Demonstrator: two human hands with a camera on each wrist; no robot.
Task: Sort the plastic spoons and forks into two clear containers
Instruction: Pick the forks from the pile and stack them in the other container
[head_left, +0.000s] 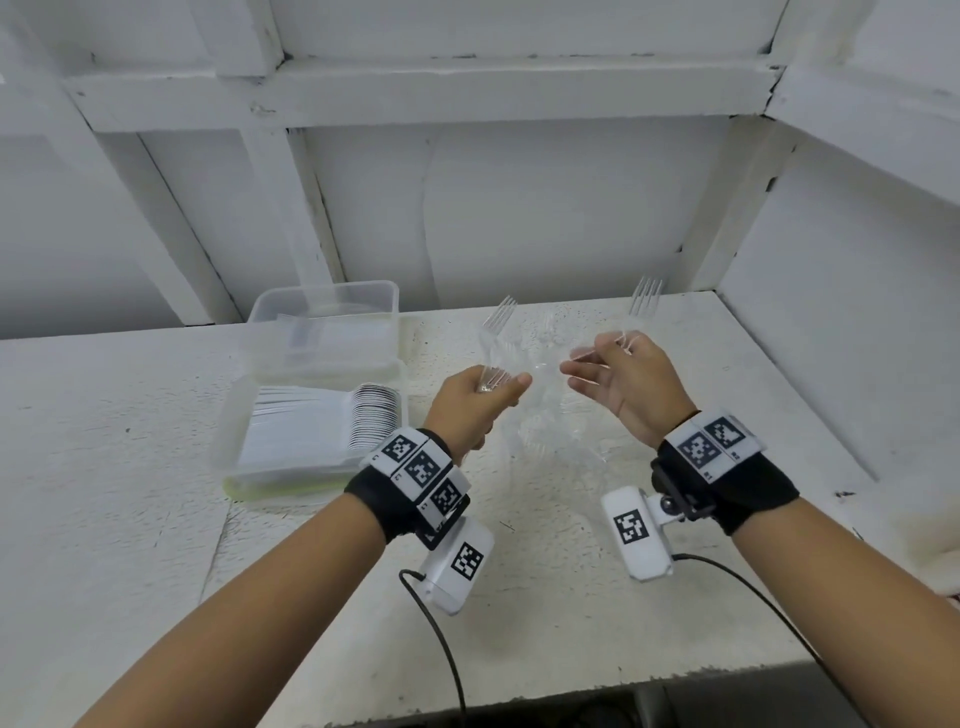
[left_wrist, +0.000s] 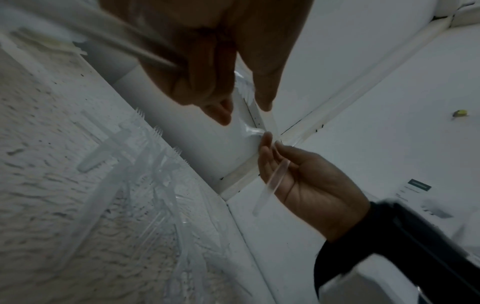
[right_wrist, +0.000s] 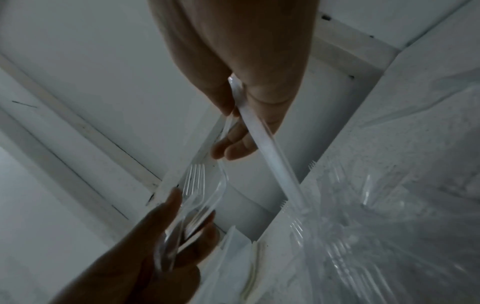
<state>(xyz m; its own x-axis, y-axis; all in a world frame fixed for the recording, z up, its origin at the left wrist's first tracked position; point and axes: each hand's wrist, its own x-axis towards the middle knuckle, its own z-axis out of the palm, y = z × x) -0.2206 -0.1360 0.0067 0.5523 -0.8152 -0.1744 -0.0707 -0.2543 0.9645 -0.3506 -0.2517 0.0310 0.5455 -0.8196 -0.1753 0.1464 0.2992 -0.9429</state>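
Observation:
My left hand (head_left: 498, 387) grips a small bunch of clear plastic forks (head_left: 497, 322), tines pointing up and away. Seen from the right wrist, these forks (right_wrist: 193, 185) lie between the left hand's (right_wrist: 182, 232) thumb and fingers. To its right, my right hand (head_left: 618, 343) pinches a single clear fork (head_left: 645, 296), tines up; its handle (left_wrist: 272, 181) crosses the palm. Both hands hover above a loose pile of clear forks (head_left: 550, 436) on the table. The near clear container (head_left: 244, 447) holds a row of stacked spoons (head_left: 374, 421). Behind it stands a second clear container (head_left: 327, 306).
The white table (head_left: 571, 597) sits in an alcove, with a wall (head_left: 519, 218) behind and a side panel (head_left: 841, 338) on the right. The two containers stand at the table's left. Cables from the wrist cameras hang over the front edge (head_left: 519, 691).

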